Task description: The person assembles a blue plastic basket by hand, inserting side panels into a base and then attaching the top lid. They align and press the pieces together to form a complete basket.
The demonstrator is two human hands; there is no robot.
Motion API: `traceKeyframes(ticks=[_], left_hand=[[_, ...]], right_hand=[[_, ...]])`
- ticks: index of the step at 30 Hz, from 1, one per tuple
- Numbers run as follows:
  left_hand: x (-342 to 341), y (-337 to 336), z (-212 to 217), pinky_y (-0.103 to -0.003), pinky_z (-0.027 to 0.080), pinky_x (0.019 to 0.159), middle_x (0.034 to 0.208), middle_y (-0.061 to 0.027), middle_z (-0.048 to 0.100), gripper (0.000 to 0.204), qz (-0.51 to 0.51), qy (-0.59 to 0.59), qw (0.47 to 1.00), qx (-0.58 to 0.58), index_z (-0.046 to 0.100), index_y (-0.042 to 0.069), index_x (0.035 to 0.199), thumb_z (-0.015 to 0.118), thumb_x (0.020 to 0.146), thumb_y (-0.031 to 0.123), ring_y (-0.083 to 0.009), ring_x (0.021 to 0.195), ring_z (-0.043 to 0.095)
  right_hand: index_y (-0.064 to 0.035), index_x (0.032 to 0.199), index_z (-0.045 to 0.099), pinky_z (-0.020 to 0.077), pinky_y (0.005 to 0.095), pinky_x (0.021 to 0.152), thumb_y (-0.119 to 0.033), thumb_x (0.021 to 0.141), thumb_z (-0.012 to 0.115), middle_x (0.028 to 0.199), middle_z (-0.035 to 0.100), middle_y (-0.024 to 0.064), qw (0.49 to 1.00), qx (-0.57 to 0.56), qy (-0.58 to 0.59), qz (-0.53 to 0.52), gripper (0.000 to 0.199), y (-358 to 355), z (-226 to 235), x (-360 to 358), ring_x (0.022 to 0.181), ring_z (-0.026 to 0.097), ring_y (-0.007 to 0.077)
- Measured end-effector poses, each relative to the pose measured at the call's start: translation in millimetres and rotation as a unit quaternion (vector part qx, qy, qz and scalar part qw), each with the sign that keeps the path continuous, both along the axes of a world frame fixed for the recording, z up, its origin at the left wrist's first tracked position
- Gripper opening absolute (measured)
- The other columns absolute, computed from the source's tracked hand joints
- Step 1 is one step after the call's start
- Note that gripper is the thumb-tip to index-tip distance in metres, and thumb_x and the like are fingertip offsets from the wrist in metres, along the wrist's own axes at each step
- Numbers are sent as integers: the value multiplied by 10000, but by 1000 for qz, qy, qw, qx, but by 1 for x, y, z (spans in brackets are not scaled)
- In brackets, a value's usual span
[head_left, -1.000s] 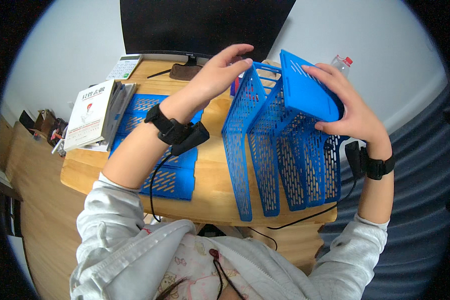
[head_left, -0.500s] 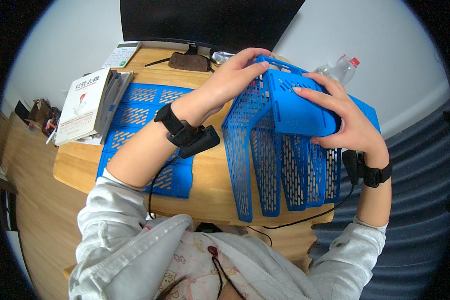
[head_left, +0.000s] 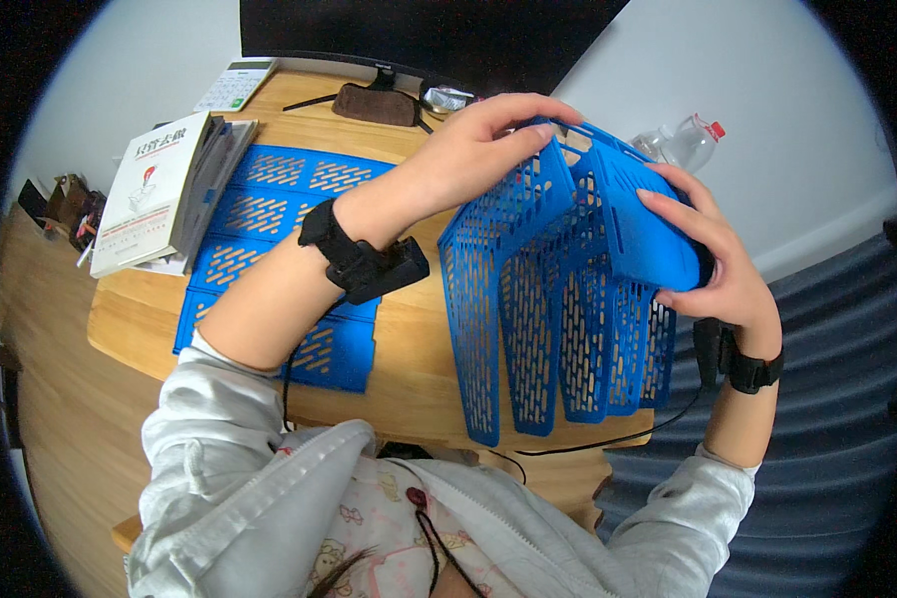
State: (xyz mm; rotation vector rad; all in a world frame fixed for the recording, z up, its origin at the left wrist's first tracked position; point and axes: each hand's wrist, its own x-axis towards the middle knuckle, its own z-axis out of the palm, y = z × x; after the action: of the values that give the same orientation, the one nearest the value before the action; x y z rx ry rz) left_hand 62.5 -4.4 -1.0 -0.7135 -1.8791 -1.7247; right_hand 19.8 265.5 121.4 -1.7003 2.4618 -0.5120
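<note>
A blue perforated plastic file rack (head_left: 533,344), with several upright dividers, stands at the right of the desk. My left hand (head_left: 488,145) pinches the upper far edge of its leftmost divider, thumb on the near side, some fingers out of sight behind it. In my right hand (head_left: 713,244) is a blue slotted panel (head_left: 650,221) over the dividers' tops; the fingers lie across its face and the thumb is under its near edge. An open gap shows between this panel and the leftmost divider. Whether the panel is joined to the other dividers cannot be made out.
Flat blue slotted panels (head_left: 231,261) lie on the wooden desk (head_left: 419,374) at left, beside stacked books (head_left: 154,194). Farther back are a calculator (head_left: 234,88), a brown pouch-like item (head_left: 377,104) and a black monitor (head_left: 419,40). A clear plastic bottle (head_left: 690,145) stands behind the rack.
My right hand has shifted right with the blue panel, away from the leftmost divider, opening a gap. My left hand has moved slightly right along that divider's edge.
</note>
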Motion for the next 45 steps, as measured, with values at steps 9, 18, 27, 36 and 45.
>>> traceKeyframes(ticks=[9, 18, 27, 36, 45], left_hand=[[-5, -3, -6, -225, 424, 796, 1041, 24, 560, 179, 30, 56, 996, -58, 603, 90, 1090, 498, 1002, 206, -62, 887, 483], [-6, -2, -6, -218, 400, 786, 976, 28, 526, 161, 41, 56, 995, -69, 580, 85, 1059, 484, 1006, 202, -65, 864, 457], [-4, -1, -5, -239, 402, 838, 978, -2, 527, 183, 29, 53, 996, -73, 550, 67, 1051, 441, 1027, 211, -85, 916, 490], [4, -3, 1, -271, 348, 970, 1124, -39, 484, 189, 41, 29, 992, -118, 518, 63, 1075, 420, 1038, 221, -138, 1098, 445], [-1, 6, -2, -277, 347, 989, 1118, -61, 498, 284, 94, 76, 988, -98, 525, 28, 1074, 395, 1045, 279, -162, 1083, 466]], right_hand=[[-191, 1260, 639, 297, 450, 1096, -212, 503, 796, 1425, 424, 154, 999, 12, 15, 40, 774, -4, -4, 19, 1294, 414, 348], [-183, 1222, 665, 278, 459, 1100, -217, 466, 808, 1422, 429, 158, 998, 23, 32, 45, 770, -4, -3, 28, 1281, 419, 357], [-176, 1220, 660, 288, 457, 1093, -202, 453, 811, 1404, 441, 165, 998, 38, 39, 31, 782, -5, -1, 29, 1287, 416, 364], [-195, 1236, 652, 327, 437, 1076, -190, 442, 805, 1356, 465, 166, 996, 59, 48, 39, 809, -7, 5, 27, 1257, 437, 364], [-238, 1238, 653, 357, 482, 1063, -178, 382, 813, 1433, 404, 106, 995, 57, 76, 10, 873, -4, -3, 27, 1281, 402, 360]])
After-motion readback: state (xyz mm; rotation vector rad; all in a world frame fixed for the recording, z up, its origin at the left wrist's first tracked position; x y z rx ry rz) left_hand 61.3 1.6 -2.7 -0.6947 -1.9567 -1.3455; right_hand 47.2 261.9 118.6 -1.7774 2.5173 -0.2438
